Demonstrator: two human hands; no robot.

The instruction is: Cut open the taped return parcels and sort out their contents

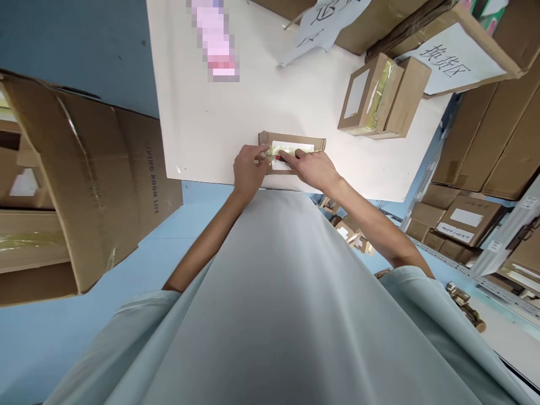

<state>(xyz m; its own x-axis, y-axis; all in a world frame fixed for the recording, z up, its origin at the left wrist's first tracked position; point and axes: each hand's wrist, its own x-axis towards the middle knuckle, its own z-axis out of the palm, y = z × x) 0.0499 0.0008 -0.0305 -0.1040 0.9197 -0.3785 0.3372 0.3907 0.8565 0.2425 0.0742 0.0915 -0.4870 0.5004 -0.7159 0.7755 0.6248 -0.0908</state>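
Note:
A small cardboard box (293, 138) with a white label and yellowish clear tape lies at the table's near edge, in front of my body. My left hand (250, 173) is closed at the box's left end, its fingers curled and pinching there. In my right hand (315, 169) is a slim red and black utility knife (278, 158), pressed close to the taped top and pointing left. Fingers cover most of the knife, so its blade cannot be made out clearly.
Two taped cardboard boxes (382, 95) stand at the table's right side. Behind them are larger cartons with handwritten paper signs (447, 59). A big open carton (113, 169) holding boxes stands on the left. Shelves with cartons (468, 216) line the right. The white table (202, 129) ends just before my body.

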